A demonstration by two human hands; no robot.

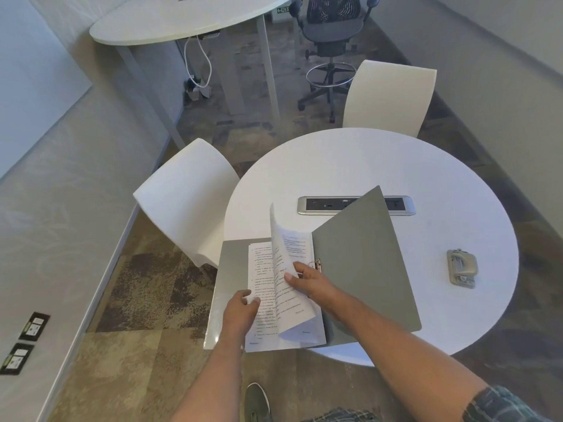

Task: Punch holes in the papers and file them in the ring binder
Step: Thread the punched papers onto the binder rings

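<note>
While the grey ring binder lies open at the near left edge of the round white counter, its left cover jutting past the rim and its right cover tilted up off the surface, we are at the filing step rather than the punching one. Our right hand has a narrow grip on a printed sheet, thumb on top and fingers behind, and that sheet stands curled upward just left of the ring mechanism. Our left hand presses flat on the papers that already lie on the left cover; its grip is loose, fingers half spread, holding nothing. The hole punch sits well apart to the right on the counter, untouched, with the power socket strip beyond the binder. We cannot tell whether the rings are open or closed, nor whether the lifted sheet is threaded on them. Next, we judge, the sheet must be laid down flat with its holes kept on the rings and its edge unbent, before the covers can be shut.
</note>
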